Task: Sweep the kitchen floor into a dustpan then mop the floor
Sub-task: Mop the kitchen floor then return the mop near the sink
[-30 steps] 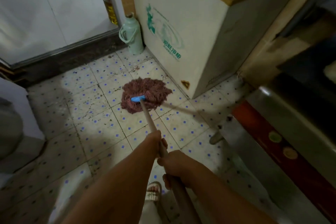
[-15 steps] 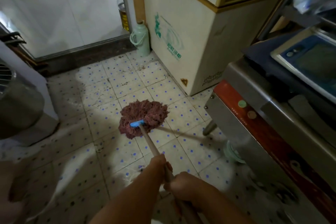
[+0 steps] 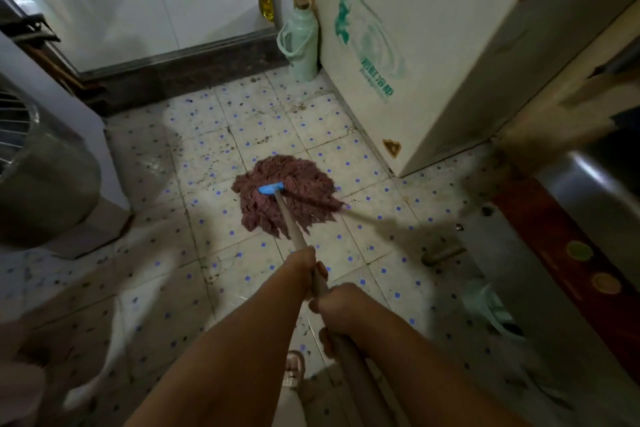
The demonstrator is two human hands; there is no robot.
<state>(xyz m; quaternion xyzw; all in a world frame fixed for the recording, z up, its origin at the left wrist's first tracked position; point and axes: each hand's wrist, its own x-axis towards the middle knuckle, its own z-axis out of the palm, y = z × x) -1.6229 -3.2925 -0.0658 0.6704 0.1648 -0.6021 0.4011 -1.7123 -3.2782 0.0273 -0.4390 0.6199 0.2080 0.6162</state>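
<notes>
A mop with a reddish-brown string head (image 3: 284, 196) and a blue clamp (image 3: 271, 188) lies flat on the tiled floor (image 3: 207, 163), which is white with blue dots and dark specks. Its pale handle (image 3: 292, 224) slants back toward me. My left hand (image 3: 304, 270) grips the handle higher up, nearer the head. My right hand (image 3: 341, 302) grips it just behind, closer to my body. No dustpan or broom shows.
A white chest freezer (image 3: 433, 45) stands at the right, a green flask (image 3: 301, 42) beside its corner. A metal stove unit (image 3: 571, 253) runs along the right. A metal drum (image 3: 38, 177) sits at the left. My sandalled foot (image 3: 294, 367) is below.
The mop head was first pulled back toward me away from the freezer, then pushed forward a little. Both hands kept their grip on the handle while the view swung.
</notes>
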